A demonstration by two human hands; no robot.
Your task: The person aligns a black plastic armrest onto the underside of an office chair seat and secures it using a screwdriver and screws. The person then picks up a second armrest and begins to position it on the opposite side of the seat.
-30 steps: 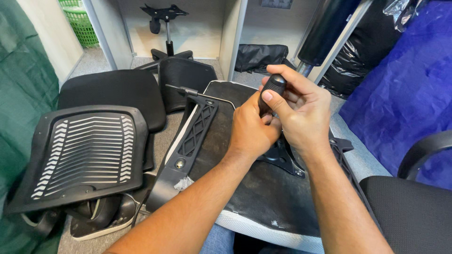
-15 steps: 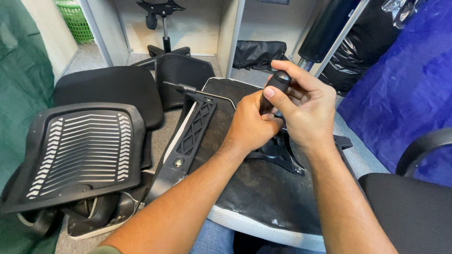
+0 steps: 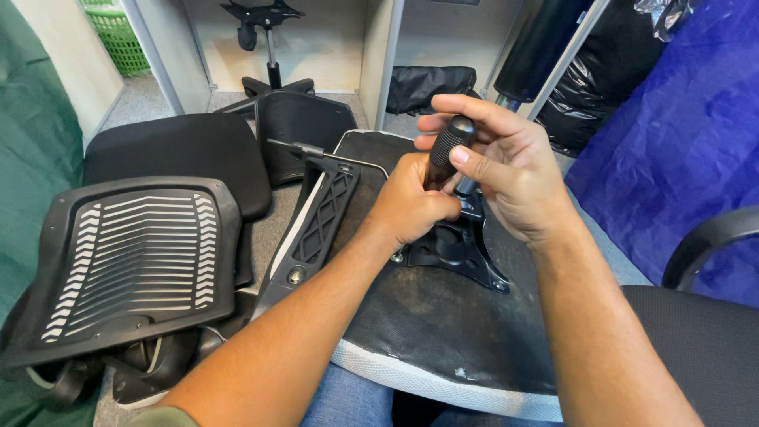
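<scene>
Grey floor littered with office-chair parts fills my view, with pale cabinet panels behind and a blue tarp [image 3: 680,150] on the right. My right hand [image 3: 506,170] is clenched around a black ribbed tool handle [image 3: 447,146], thumb pressed against its side and fingers curled over the top, holding it nearly upright. My left hand [image 3: 411,202] is closed around the lower part of the same tool, just under the right hand; what its fingers grasp there is hidden. Both hands sit directly above the black metal mounting plate [image 3: 455,249], which is fixed to the underside of the upturned seat cushion [image 3: 443,324]. That seat lies across my lap, its white mesh edge toward me. A black plastic armrest bracket [image 3: 316,225] with a lattice pattern lies along the seat's left edge. Further left, a slotted black backrest shell [image 3: 134,257] rests on the floor, with a black padded seat [image 3: 178,154] behind it. A chair base with its column [image 3: 265,47] stands in the cabinet opening, and a green basket [image 3: 115,32] sits at top left.
</scene>
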